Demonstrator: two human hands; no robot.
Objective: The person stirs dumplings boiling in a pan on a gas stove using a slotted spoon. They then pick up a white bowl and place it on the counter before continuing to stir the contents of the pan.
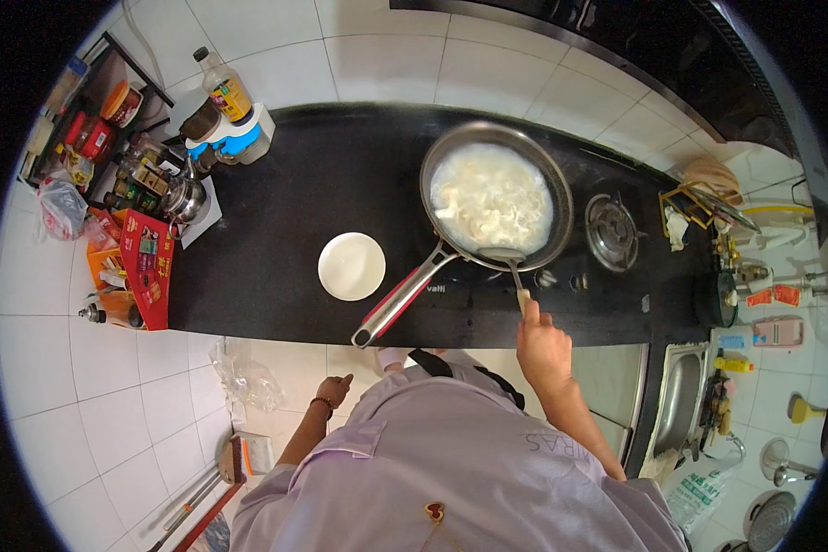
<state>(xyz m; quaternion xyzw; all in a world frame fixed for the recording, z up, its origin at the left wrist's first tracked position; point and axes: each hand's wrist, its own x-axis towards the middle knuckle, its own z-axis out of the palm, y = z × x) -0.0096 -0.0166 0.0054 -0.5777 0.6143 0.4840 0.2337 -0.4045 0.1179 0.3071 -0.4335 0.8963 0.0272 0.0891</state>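
My right hand [544, 345] grips the pale handle of a metal cooking utensil [517, 274]. Its wide head dips into a steel frying pan [566, 207] at the near rim; whether it is a spatula or a ladle is hard to tell. Cloudy white liquid with pale, egg-like curds [493, 200] fills the pan, which sits over the left part of a gas hob. The pan's long steel and red handle [393, 310] points towards me, past the counter's edge. Below the counter hangs my left hand [334, 390], holding nothing visible, its fingers partly hidden.
Left of the pan stands a white bowl [352, 266] on the black counter [269, 276]. A bare gas burner [612, 231] lies to the right. Bottles, a kettle [183, 196] and a red box [148, 269] crowd the left end. A sink [679, 400] is at the right.
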